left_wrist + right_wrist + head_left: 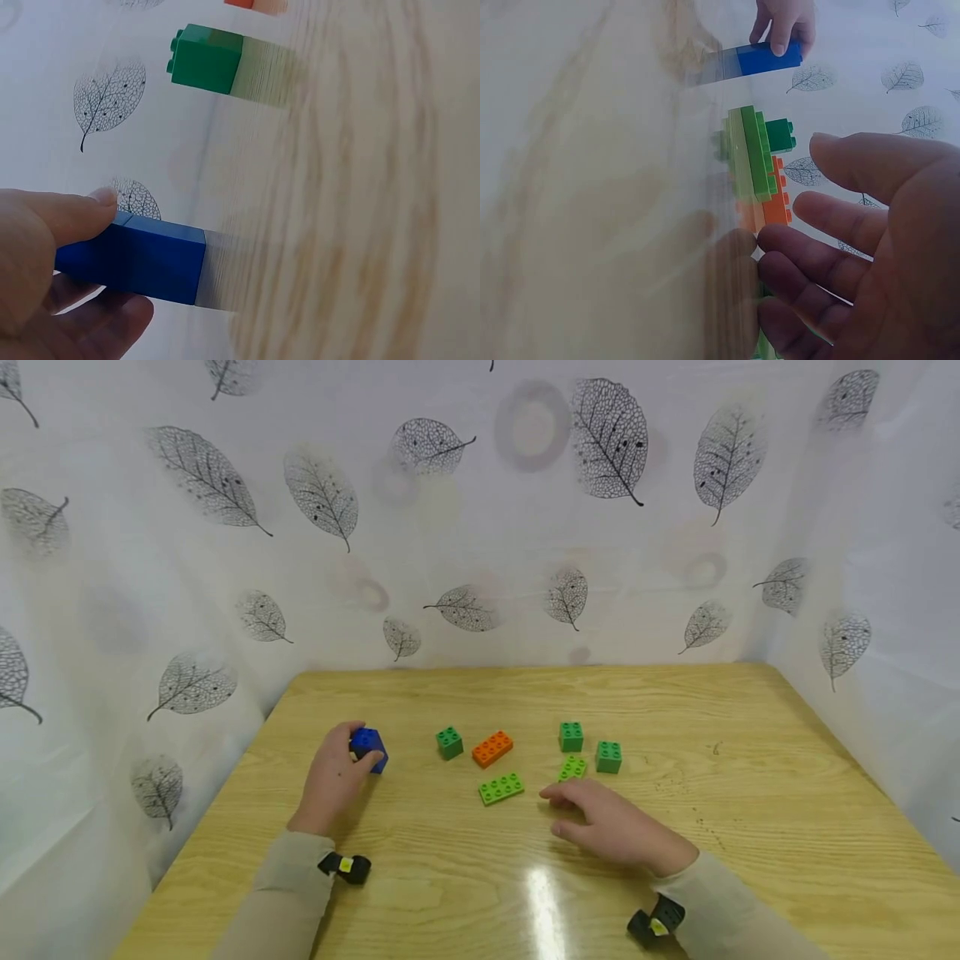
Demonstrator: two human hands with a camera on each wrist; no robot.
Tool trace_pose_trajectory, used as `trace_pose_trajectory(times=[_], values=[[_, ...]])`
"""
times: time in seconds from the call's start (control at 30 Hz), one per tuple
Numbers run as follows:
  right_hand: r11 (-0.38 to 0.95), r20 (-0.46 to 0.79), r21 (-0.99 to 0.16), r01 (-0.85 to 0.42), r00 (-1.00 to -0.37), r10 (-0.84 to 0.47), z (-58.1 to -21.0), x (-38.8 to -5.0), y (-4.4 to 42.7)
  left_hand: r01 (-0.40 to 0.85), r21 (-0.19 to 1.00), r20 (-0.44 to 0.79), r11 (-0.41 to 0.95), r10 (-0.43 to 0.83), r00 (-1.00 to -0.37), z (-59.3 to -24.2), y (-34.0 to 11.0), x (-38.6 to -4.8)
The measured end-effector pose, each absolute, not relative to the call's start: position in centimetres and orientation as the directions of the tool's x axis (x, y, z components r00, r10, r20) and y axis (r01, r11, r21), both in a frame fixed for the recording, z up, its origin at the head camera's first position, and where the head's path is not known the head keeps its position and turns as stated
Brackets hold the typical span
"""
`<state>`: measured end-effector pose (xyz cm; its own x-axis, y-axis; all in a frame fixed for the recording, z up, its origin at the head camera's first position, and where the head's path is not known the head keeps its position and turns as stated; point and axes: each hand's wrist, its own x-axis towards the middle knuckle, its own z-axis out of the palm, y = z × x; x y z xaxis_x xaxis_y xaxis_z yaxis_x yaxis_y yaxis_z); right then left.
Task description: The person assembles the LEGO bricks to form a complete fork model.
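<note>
At a wooden table [435, 893], the right hand [611, 827] is curving with thumb and fingers apart; the left hand [333, 781] is gripping a blue block [372, 753], probably two stacked bricks, standing at the table's left. A lime-green studded brick [572, 767] is lying partly hidden behind the right hand.

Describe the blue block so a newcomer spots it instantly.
Start at the wooden table, left half in the head view. There the person's left hand grips the upright blue block. It is the only blue one, and taller than the nearest neighbour, a dark green block.
</note>
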<state>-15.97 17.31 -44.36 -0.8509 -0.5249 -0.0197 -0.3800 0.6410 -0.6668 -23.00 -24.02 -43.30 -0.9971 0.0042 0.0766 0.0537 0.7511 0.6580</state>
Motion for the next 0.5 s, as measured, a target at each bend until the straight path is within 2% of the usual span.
trace_pose_trajectory(times=[0.17,0.37,0.5], values=[[0.652,-0.041,-0.677,-0.341,-0.867,-0.497,-44.1,-16.0,17.3,0.074,0.646,0.122,0.760,-0.007,-0.993,-43.1,-23.9,-22.6],[0.661,-0.039,-0.695,-0.282,-0.904,-0.427,-43.8,-16.5,17.9,0.252,0.569,0.386,0.782,0.016,-0.922,-42.0,-23.0,-21.7],[0.663,-0.005,-0.697,-0.273,-0.923,-0.385,-43.6,-17.1,18.7,0.367,0.535,0.465,0.761,0.097,-0.880,-40.7,-21.1,-21.0]])
